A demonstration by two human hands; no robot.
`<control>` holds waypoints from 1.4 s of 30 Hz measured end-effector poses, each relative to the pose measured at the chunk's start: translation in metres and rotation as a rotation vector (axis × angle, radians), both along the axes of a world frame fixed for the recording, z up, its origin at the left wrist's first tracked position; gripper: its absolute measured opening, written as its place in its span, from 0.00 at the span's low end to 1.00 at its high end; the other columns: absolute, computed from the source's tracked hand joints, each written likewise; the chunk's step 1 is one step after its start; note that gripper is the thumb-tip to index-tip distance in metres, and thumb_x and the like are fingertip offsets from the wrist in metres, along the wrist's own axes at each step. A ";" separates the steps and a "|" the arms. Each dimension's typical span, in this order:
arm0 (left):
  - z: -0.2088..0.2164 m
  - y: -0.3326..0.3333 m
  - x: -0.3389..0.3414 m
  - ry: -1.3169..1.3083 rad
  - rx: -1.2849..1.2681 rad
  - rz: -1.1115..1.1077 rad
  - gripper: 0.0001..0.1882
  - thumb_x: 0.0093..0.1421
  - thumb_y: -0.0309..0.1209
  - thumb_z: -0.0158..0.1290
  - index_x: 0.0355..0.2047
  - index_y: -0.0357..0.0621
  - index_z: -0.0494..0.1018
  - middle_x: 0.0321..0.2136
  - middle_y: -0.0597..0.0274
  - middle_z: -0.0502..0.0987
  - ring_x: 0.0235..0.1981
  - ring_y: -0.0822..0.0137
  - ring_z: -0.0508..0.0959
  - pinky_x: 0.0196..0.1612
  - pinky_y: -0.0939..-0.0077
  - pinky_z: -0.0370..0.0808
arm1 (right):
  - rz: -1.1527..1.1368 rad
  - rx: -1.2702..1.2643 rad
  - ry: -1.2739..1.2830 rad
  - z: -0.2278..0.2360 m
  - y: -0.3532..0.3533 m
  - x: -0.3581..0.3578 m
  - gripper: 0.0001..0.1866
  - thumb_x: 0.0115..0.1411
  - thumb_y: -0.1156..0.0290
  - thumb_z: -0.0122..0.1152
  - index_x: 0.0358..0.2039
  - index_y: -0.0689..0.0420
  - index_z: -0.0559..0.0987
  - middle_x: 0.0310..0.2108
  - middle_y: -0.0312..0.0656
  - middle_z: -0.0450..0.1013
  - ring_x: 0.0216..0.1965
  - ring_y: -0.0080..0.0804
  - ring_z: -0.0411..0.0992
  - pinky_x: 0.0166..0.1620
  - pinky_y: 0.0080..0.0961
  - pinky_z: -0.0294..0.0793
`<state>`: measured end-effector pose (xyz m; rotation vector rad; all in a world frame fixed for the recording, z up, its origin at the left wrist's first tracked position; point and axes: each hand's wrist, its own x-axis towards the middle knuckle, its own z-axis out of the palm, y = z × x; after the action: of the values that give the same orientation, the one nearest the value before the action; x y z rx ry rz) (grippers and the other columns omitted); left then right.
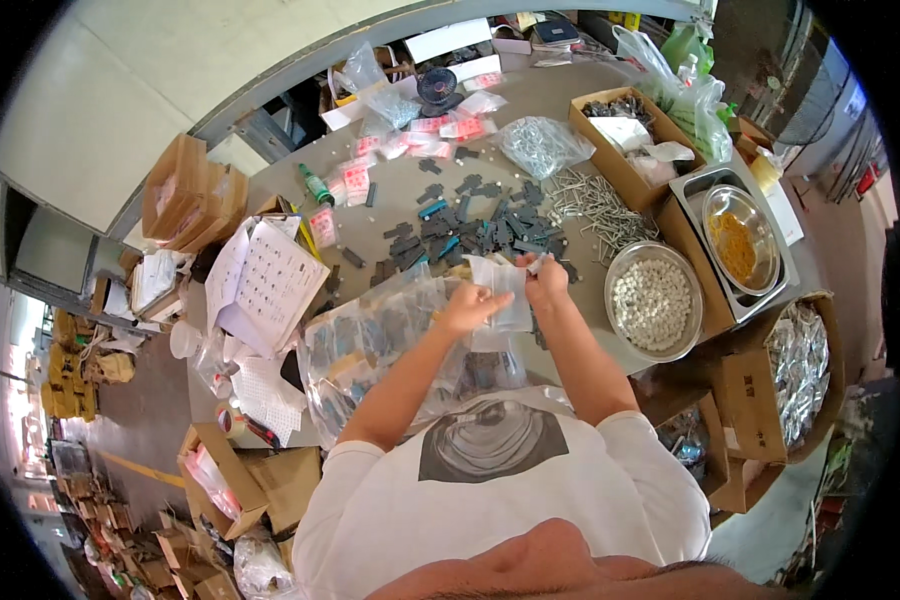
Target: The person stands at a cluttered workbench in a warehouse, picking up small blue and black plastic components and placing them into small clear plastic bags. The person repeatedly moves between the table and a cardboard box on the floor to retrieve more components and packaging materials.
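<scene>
Over the near middle of the table I hold a small clear plastic bag [511,318] between both hands. My left hand [473,306] grips its left side, with thumb and fingers closed on the film. At the upper right corner of the bag, my right hand [546,283] is closed in a pinch. Just beyond my hands lies a pile of dark grey plastic parts [490,228], a few of them teal. A large clear plastic sheet of pouches [370,335] with parts inside spreads under my left forearm. Whether the small bag has anything in it, I cannot tell.
Right of the pile are loose screws [610,212], a bowl of white pellets [654,302] and a steel bowl of yellow pieces [738,245]. A bag of screws [545,145] lies farther back. Papers [270,275] sit left; a foil-filled carton [745,395] stands at the right.
</scene>
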<state>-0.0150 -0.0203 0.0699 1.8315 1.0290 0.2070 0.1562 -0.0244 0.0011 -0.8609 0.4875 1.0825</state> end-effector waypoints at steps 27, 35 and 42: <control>0.059 0.026 -0.066 0.013 0.414 -0.004 0.32 0.50 0.16 0.40 0.57 0.50 0.58 0.32 0.49 0.75 0.33 0.50 0.76 0.39 0.63 0.72 | 1.196 0.421 -1.523 0.003 -0.036 -0.073 0.10 0.52 0.69 0.59 0.32 0.60 0.71 0.30 0.45 0.71 0.31 0.38 0.71 0.34 0.33 0.69; 0.053 0.004 -0.062 0.028 0.433 -0.286 0.13 0.52 0.37 0.51 0.22 0.39 0.75 0.17 0.47 0.71 0.20 0.52 0.72 0.26 0.61 0.65 | 1.062 0.601 -1.082 0.048 -0.046 -0.034 0.03 0.58 0.81 0.50 0.31 0.59 0.69 0.26 0.33 0.66 0.29 0.17 0.63 0.32 0.18 0.64; 0.009 0.003 -0.033 0.028 0.565 -0.243 0.17 0.52 0.39 0.53 0.15 0.38 0.70 0.14 0.50 0.70 0.17 0.50 0.71 0.21 0.60 0.64 | 1.042 0.340 -1.392 0.078 -0.051 -0.033 0.06 0.55 0.74 0.54 0.26 0.64 0.71 0.22 0.42 0.73 0.24 0.28 0.71 0.28 0.27 0.68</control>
<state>-0.0475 -0.0172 0.0793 2.4558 0.8030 0.3508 0.1231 -0.0759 0.0787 -1.3426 -1.4007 1.1059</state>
